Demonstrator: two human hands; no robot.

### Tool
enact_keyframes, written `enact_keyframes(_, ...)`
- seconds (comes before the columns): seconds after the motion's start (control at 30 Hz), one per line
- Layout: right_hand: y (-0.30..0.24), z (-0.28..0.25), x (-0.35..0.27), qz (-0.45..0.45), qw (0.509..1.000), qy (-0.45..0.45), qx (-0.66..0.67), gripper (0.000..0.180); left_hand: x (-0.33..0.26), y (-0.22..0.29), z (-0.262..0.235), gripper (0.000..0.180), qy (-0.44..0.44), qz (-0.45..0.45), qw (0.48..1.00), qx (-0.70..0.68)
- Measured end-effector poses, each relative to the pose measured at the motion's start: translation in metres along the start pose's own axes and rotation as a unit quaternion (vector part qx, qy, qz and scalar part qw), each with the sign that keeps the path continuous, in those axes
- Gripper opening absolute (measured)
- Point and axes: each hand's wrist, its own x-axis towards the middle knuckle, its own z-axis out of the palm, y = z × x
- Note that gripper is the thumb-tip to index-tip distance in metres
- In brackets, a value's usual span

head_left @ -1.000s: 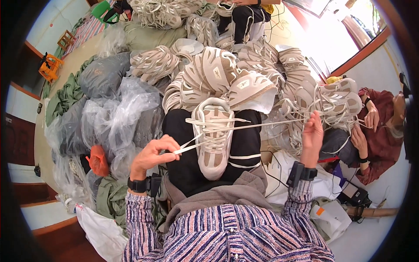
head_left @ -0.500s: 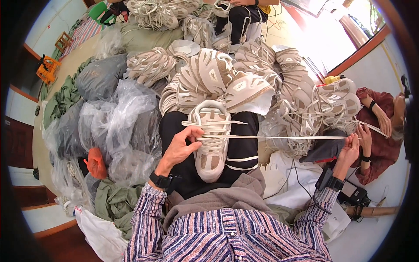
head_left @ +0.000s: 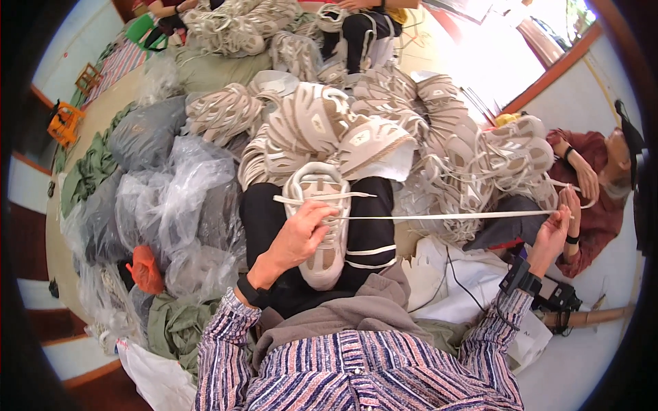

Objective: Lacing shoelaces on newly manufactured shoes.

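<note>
A beige and white sneaker (head_left: pixel 323 268) rests on my lap, its toe toward me. Out from its lacing a flat white shoelace (head_left: pixel 452 216) runs taut to the right. My right hand (head_left: pixel 550 235) pinches the far end of that lace, well away from the shoe. Over the sneaker's lacing, my left hand (head_left: pixel 300 236) has its fingertips closed at the lace where it leaves the shoe; the hand partly hides the eyelets. Another length of lace lies loose across the tongue, above my left fingers.
Beyond my knees sits a big heap of similar sneakers (head_left: pixel 308 120). Clear plastic bags (head_left: pixel 175 198) and an orange bag (head_left: pixel 146 269) lie at left. A co-worker in a dark red sleeve (head_left: pixel 595 236) sits close by my right hand. Others work at the far side.
My left hand has moved right, from beside the sneaker to over its lacing. My right hand still holds the lace stretched out. The whole view has shifted slightly.
</note>
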Motion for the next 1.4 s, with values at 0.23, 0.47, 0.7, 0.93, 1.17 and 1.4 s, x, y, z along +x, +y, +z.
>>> enact_keyframes(0.23,0.007,0.046,-0.051,-0.042,0.923,-0.040,-0.381,0.017,-0.001,0.009,0.034,0.015,-0.005,0.029,0.998,0.047)
enact_keyframes(0.47,0.073,0.116,-0.186,0.088,0.686,-0.469,-0.549,0.031,-0.013,0.040,0.040,0.012,-0.103,0.045,0.990,0.087)
enact_keyframes(0.7,0.092,0.154,-0.289,0.267,0.611,-0.700,-0.256,0.027,-0.020,0.063,0.018,0.010,-0.122,0.025,0.984,0.124)
enact_keyframes(0.93,0.088,0.106,-0.264,0.194,0.661,-0.630,-0.359,0.024,-0.024,0.089,-0.019,0.012,-0.148,0.145,0.937,0.280)
enact_keyframes(1.17,0.095,0.074,-0.249,0.106,0.742,-0.516,-0.415,0.023,0.003,0.150,-0.029,0.010,-0.295,0.072,0.942,0.141)
enact_keyframes(1.4,0.109,0.066,-0.244,0.080,0.811,-0.432,-0.386,0.022,0.013,0.179,-0.037,0.023,-0.233,0.015,0.971,-0.060)
